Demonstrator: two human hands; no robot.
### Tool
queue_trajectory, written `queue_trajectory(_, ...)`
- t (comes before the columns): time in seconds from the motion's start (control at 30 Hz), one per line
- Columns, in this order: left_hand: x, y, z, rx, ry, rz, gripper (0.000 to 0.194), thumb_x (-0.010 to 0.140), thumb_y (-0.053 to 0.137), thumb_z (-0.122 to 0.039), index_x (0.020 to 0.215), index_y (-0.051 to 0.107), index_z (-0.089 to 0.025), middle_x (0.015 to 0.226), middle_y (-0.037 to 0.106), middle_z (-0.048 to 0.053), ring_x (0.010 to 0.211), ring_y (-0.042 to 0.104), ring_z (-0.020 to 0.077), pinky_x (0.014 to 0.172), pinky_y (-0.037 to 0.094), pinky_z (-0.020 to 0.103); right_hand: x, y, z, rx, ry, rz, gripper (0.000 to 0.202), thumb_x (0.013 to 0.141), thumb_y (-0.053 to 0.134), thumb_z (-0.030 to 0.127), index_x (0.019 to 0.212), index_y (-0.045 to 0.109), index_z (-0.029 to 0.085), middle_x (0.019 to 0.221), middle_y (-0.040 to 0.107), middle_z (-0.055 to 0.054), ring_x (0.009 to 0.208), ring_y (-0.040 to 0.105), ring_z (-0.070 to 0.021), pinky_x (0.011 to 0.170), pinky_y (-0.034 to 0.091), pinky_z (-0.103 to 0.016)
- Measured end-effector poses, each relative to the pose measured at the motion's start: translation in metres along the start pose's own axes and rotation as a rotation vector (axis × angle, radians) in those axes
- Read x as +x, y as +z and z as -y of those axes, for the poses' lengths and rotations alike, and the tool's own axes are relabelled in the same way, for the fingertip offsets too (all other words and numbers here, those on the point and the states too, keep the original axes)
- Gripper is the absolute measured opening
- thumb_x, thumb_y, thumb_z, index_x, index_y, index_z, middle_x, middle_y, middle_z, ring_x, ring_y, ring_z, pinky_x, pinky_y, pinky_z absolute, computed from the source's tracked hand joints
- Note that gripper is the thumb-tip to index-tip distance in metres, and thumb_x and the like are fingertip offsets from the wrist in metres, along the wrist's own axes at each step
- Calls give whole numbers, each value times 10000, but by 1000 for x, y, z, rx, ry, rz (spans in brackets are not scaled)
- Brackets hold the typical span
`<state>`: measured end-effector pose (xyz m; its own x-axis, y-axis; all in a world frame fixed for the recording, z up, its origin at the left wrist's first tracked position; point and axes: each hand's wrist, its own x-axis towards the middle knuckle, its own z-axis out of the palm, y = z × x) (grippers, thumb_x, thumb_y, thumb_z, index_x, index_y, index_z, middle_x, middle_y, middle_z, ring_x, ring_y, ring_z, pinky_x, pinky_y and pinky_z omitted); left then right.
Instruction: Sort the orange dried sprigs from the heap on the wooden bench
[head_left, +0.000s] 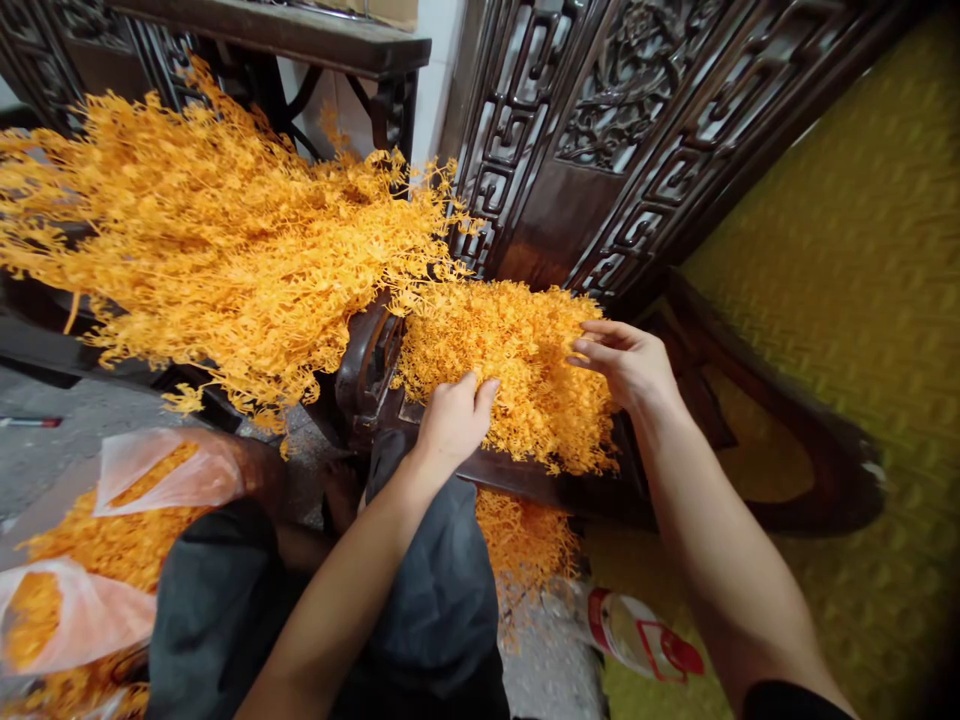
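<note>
A dense pile of orange dried-looking sprigs (517, 350) lies on the dark wooden seat (517, 470) before me. My left hand (454, 420) is at the pile's near edge, its fingers curled inward among the sprigs and the thumb raised; most of its fingertips are hidden. At the right edge of the same pile is my right hand (630, 362), its fingers stretched out and slightly apart, touching or just over the sprigs. A larger, feathery orange bunch (247, 220) spreads out on the left, its tips meeting the pile.
Carved dark wooden panels (555, 220) rise behind the seat. On the floor at lower left is a plastic bag (172, 475) with orange pieces. More orange sprigs (529, 535) hang below the seat. A clear container with a red lid (679, 650) lies near a yellow-green textured surface (847, 330).
</note>
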<state>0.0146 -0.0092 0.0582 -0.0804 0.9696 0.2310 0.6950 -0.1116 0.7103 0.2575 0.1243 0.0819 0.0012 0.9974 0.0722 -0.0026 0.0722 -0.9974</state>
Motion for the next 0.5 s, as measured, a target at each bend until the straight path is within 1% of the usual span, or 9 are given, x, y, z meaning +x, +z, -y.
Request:
queue_trajectory(0.07, 0, 0, 0, 4, 5, -5, 382, 1033, 405, -438, 847, 625, -186, 684, 651, 47, 661, 619, 186, 667, 383, 303, -4, 1, 3, -55, -34, 21, 372, 548, 924, 252, 883, 772, 194, 756, 670, -5, 655, 660, -146, 671, 649, -354)
queue_trajectory(0.13, 0, 0, 0, 10, 8, -10, 389, 1032, 403, -445, 837, 621, -188, 677, 644, 43, 657, 612, 185, 663, 378, 304, -6, 1, 5, -180, -111, 13, 285, 632, 881, 304, 871, 769, 194, 774, 673, -24, 661, 662, -165, 705, 640, -394)
queue_trajectory(0.2, -1, 0, 0, 10, 11, -12, 395, 1032, 401, -450, 830, 618, -189, 665, 633, 38, 645, 601, 181, 655, 371, 305, -8, 2, 7, -416, -266, -13, 284, 702, 836, 357, 924, 778, 189, 930, 705, -83, 807, 702, -232, 831, 617, -471)
queue_trajectory(0.27, -1, 0, -1, 3, 26, -9, 391, 1031, 401, -447, 831, 619, -191, 654, 623, 31, 632, 588, 176, 649, 363, 304, -15, 8, 11, -677, -448, -16, 392, 773, 786, 413, 1094, 766, 188, 1179, 673, -145, 1065, 675, -317, 985, 544, -538)
queue_trajectory(0.3, -2, 0, -2, -2, 38, -3, 387, 1031, 402, -444, 833, 621, -193, 654, 621, 29, 631, 584, 174, 647, 361, 303, -20, 13, 14, -759, -513, 21, 453, 823, 742, 441, 1203, 731, 196, 1277, 633, -158, 1160, 636, -334, 1024, 514, -547)
queue_trajectory(0.33, -3, 0, -3, -8, 52, 8, 381, 1030, 405, -440, 839, 624, -194, 659, 623, 29, 633, 582, 173, 647, 359, 301, -27, 19, 18, -795, -555, 91, 501, 877, 685, 468, 1305, 676, 208, 1337, 600, -161, 1208, 611, -332, 1037, 504, -544)
queue_trajectory(0.4, -4, 1, -3, -20, 78, 34, 365, 1027, 410, -431, 856, 630, -197, 680, 633, 33, 644, 583, 172, 648, 358, 299, -43, 33, 25, -779, -596, 291, 557, 958, 571, 510, 1447, 551, 243, 1379, 574, -150, 1214, 605, -302, 1022, 512, -523)
queue_trajectory(0.47, -4, 2, -3, -30, 91, 51, 354, 1026, 407, -419, 861, 627, -196, 691, 632, 36, 647, 576, 173, 645, 351, 301, -56, 47, 33, -766, -643, 464, 588, 961, 574, 534, 1479, 505, 264, 1356, 589, -134, 1188, 608, -283, 1015, 508, -500)
queue_trajectory(0.5, -4, 2, -3, -41, 94, 54, 356, 1026, 403, -418, 855, 621, -195, 688, 623, 35, 643, 566, 172, 642, 343, 303, -61, 53, 36, -776, -674, 509, 575, 950, 601, 529, 1453, 530, 260, 1311, 612, -129, 1161, 614, -277, 1007, 506, -483)
